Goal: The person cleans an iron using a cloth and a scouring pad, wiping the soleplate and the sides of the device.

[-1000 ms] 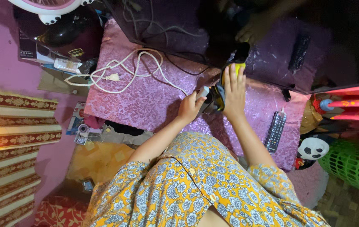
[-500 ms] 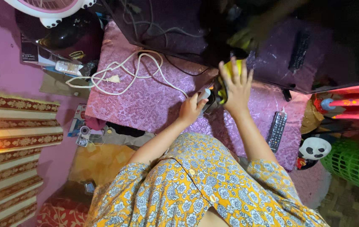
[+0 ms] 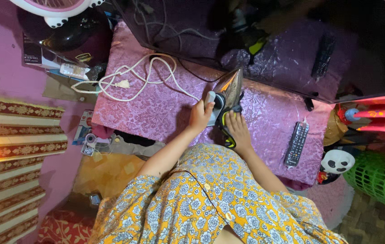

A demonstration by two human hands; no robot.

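An electric iron (image 3: 229, 88) stands tilted on the purple patterned cloth (image 3: 156, 108), its shiny soleplate facing up and away from me. My left hand (image 3: 200, 115) grips the iron's white rear end. My right hand (image 3: 237, 129) lies over the black and yellow handle on the near side, fingers curled on it. A white cord (image 3: 134, 74) runs from the iron and lies looped across the cloth to the left.
A black remote control (image 3: 296, 143) lies on the cloth at the right. A dark glossy screen (image 3: 282, 54) with cables stands along the far edge. A panda toy (image 3: 335, 160) and a green mesh basket (image 3: 382, 180) sit at the right, a fan (image 3: 50, 8) at top left.
My right hand has come down from the yellow part near the screen to the handle close to me. The iron has tipped so its soleplate now shows. My left hand kept its hold.
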